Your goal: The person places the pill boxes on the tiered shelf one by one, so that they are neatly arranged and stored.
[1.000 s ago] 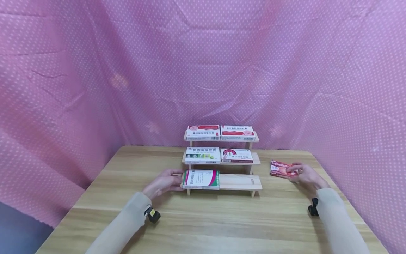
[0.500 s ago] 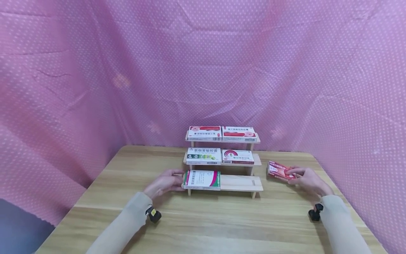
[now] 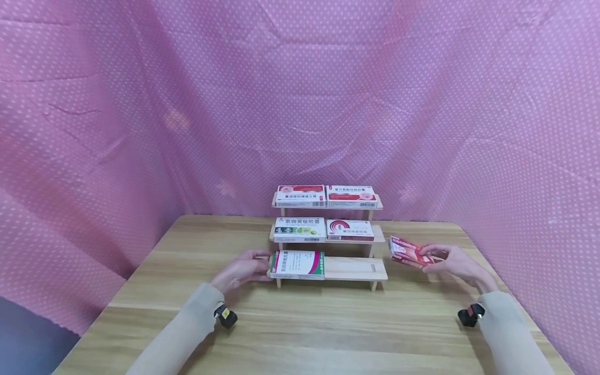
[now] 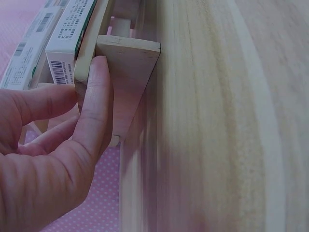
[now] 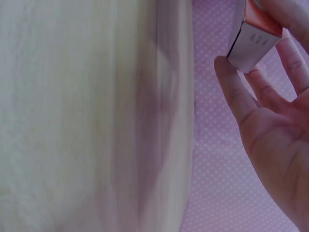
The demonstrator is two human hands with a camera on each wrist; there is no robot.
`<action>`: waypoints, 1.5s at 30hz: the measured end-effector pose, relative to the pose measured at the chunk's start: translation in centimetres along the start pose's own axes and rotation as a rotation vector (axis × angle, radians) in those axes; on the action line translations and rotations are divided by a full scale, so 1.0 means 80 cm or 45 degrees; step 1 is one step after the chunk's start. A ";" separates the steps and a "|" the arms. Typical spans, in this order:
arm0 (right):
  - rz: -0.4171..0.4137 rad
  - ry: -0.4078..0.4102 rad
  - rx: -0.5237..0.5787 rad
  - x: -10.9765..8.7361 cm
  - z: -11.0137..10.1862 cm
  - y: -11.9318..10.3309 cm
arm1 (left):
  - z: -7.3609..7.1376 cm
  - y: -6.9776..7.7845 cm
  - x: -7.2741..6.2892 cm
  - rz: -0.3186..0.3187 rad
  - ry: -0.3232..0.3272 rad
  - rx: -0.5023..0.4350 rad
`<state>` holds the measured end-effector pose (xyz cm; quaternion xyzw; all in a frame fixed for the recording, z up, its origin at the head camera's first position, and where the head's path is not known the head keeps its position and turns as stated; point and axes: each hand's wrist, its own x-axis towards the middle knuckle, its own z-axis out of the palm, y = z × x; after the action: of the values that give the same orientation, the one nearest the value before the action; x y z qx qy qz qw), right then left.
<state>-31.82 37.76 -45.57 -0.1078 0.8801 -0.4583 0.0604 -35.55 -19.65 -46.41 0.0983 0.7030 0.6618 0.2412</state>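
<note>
My left hand (image 3: 245, 269) is at the left end of the lowest tier of a wooden three-step stand (image 3: 356, 268). In the left wrist view, the fingers (image 4: 96, 92) grip the end of that tier's board. A white medicine box with green and magenta ends (image 3: 296, 263) lies on the left half of the tier, just above those fingers. My right hand (image 3: 457, 265) pinches a red medicine box (image 3: 407, 252) by its right end, to the right of the stand. This box is tilted and held up from the table, with its end flap showing in the right wrist view.
Two white-and-red boxes, one left (image 3: 300, 195) and one right (image 3: 350, 195), lie on the top tier. The middle tier bears a white-and-green box (image 3: 300, 229) and a white-and-maroon box (image 3: 349, 230). A pink dotted cloth (image 3: 300, 104) hangs behind the wooden table (image 3: 328, 323).
My right hand has lifted the red medicine box from the table and moved it a little left, toward the stand. My left hand has stayed at the stand's lowest tier.
</note>
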 end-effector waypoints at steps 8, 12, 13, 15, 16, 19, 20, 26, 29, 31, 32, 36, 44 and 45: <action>-0.048 -0.100 0.121 -0.006 0.010 -0.009 | 0.000 -0.001 0.000 0.002 0.004 0.003; -0.061 -0.125 0.133 -0.009 0.012 -0.011 | 0.002 -0.001 0.000 0.001 0.005 0.005; -0.067 -0.123 0.140 -0.010 0.012 -0.010 | 0.002 -0.001 0.000 0.000 0.004 0.006; -0.104 -0.122 0.126 -0.010 0.011 -0.008 | 0.002 -0.001 0.000 -0.009 0.003 0.003; -0.129 -0.118 0.110 -0.010 0.010 -0.006 | 0.002 -0.001 0.000 -0.014 0.005 0.002; -0.149 -0.136 0.136 -0.011 0.008 -0.004 | 0.003 -0.001 0.000 -0.020 0.008 0.001; -0.163 -0.156 0.150 -0.011 0.008 -0.004 | 0.003 0.000 0.000 -0.023 0.012 -0.003; -0.176 -0.217 0.181 -0.012 0.013 -0.008 | 0.003 0.002 0.000 -0.015 0.032 -0.005; -0.159 -0.213 0.122 -0.010 0.019 -0.013 | 0.004 0.002 0.000 -0.011 0.023 -0.001; -0.139 -0.213 0.106 -0.007 0.023 -0.017 | 0.004 0.002 0.000 -0.013 0.017 -0.001; -0.141 -0.217 0.102 -0.006 0.025 -0.018 | 0.004 0.002 0.000 -0.013 0.015 -0.002; -0.153 -0.224 0.098 -0.001 0.034 -0.026 | 0.003 0.003 0.000 -0.016 0.017 -0.005; -0.193 -0.156 0.043 0.007 0.056 -0.039 | 0.001 0.003 0.000 -0.022 0.018 0.000; -0.186 -0.145 0.043 0.007 0.058 -0.040 | 0.001 0.003 0.000 -0.021 0.018 -0.002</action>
<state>-30.99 32.12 -45.58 -0.1967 0.8572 -0.4695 0.0786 -35.53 -19.55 -46.16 0.0877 0.7051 0.6609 0.2417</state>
